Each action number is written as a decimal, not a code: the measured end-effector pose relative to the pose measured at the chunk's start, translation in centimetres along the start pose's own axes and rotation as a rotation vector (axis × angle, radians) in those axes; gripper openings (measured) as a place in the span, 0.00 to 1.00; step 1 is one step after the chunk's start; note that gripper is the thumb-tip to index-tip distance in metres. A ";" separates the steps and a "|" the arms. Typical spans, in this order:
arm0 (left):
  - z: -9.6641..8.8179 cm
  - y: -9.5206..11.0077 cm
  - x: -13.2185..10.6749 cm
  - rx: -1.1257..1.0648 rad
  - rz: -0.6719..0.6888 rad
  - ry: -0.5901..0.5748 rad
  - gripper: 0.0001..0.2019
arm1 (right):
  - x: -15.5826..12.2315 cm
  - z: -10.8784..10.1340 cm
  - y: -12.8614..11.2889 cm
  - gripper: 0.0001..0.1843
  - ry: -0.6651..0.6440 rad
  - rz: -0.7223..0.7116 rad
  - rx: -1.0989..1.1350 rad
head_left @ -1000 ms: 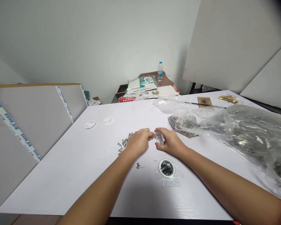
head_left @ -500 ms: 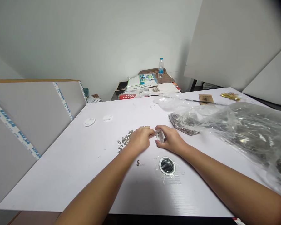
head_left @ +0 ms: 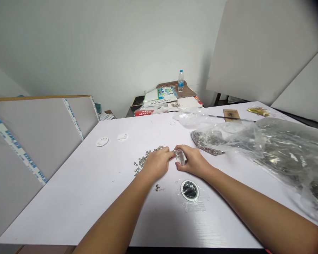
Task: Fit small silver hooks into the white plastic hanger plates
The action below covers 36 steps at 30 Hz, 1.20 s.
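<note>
My right hand (head_left: 192, 162) is closed round a small round white part (head_left: 179, 156) and holds it just above the white table (head_left: 95, 183). My left hand (head_left: 157, 163) is pinched shut with its fingertips against that part; what they pinch is too small to make out. Several small silver metal pieces (head_left: 144, 159) lie scattered just left of my left hand. A single silver piece (head_left: 157, 187) lies nearer to me. A round white ring with a dark centre (head_left: 189, 190) rests on a scrap of clear film below my right hand.
Big clear plastic bags (head_left: 275, 148) of metal parts cover the right of the table. Two white discs (head_left: 102, 141) lie at the far left. Grey boards (head_left: 37, 130) lean at the left. A water bottle (head_left: 180, 80) and papers stand on a far desk.
Both hands have stayed together on the small white part. The view has shifted slightly; nothing on the table has moved.
</note>
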<state>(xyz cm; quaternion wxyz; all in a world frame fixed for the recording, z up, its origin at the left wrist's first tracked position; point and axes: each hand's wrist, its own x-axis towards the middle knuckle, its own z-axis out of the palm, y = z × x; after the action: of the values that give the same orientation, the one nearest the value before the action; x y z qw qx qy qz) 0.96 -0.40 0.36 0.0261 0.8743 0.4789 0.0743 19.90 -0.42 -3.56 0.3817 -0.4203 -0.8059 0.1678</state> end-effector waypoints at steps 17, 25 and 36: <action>-0.2 -0.5 0.0 -0.112 0.009 -0.026 0.16 | 0.0 -0.3 -0.1 0.24 -0.013 0.032 0.015; 0.0 -0.5 0.2 -0.125 -0.006 -0.042 0.17 | 0.0 -0.2 -0.1 0.23 -0.012 0.029 0.015; -0.5 0.8 0.7 -0.080 -0.151 -0.085 0.10 | 0.0 -0.1 -0.5 0.22 -0.002 0.042 0.027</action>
<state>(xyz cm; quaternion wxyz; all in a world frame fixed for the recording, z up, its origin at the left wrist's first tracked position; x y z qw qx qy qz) 1.91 -0.28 1.00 0.0866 0.8363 0.5386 0.0539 19.69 -0.68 -3.23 0.3830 -0.4319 -0.7949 0.1871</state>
